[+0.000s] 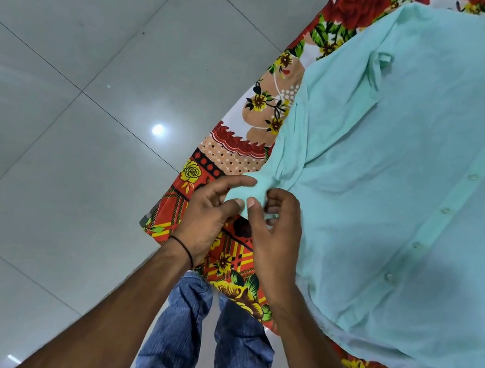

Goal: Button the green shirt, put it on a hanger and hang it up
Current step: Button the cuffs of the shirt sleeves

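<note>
Floral sheet [257, 111] carries green shirt [392, 210], spread flat; front buttons [444, 210] look done. Your left hand [207, 213] and right hand [275, 231] together, both pinching sleeve cuff [246, 191]. Step: likely cuff buttoning. Next: ease button through hole.

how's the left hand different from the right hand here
The left hand wears a thin black band at the wrist; the right hand shows none.
The left hand is over the floral sheet, on the floor side; the right hand is next to the body of the green shirt.
Shared: both pinch the shirt's sleeve end, thumbs close together.
</note>
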